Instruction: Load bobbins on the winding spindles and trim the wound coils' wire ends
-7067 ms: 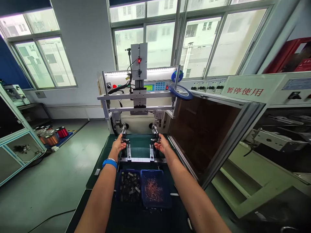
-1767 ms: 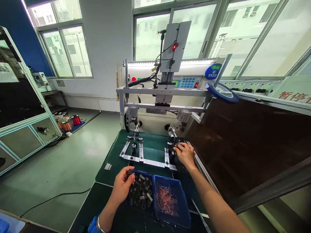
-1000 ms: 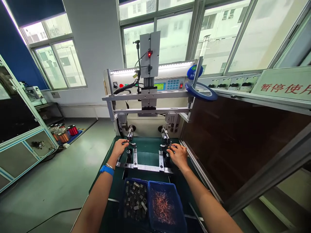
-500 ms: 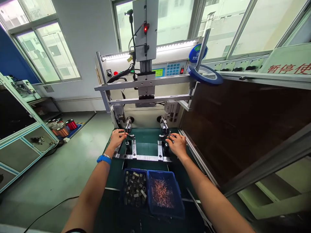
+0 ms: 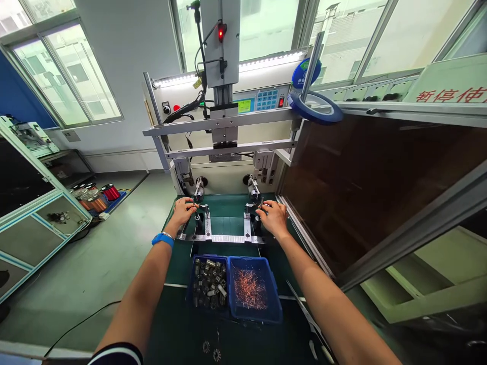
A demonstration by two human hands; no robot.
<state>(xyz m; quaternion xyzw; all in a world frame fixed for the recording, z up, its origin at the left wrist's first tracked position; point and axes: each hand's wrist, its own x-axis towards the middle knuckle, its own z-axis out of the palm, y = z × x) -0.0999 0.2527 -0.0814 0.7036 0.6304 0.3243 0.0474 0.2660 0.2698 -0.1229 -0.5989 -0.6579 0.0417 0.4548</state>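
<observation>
My left hand (image 5: 183, 210) reaches to the left spindle (image 5: 198, 191) of the winding machine (image 5: 224, 126), fingers pinched on a small part at the spindle's tip. My right hand (image 5: 273, 218) is at the right spindle (image 5: 252, 189), fingers curled around a small part there that I cannot make out. Both hands hover over the metal fixture frame (image 5: 220, 237) on the green mat (image 5: 224, 210). A blue wristband sits on my left wrist.
Near me stand a blue bin of small dark bobbins (image 5: 208, 284) and a blue bin of copper wire scraps (image 5: 251, 290). A dark open panel (image 5: 365, 177) rises at right. Blue tape roll (image 5: 314, 106) hangs above. Copper wire spools (image 5: 99, 195) sit on the floor at left.
My left hand took a bobbin from the bin and moved up to the left spindle. My right hand stayed at the right spindle. The view has tilted slightly downward.
</observation>
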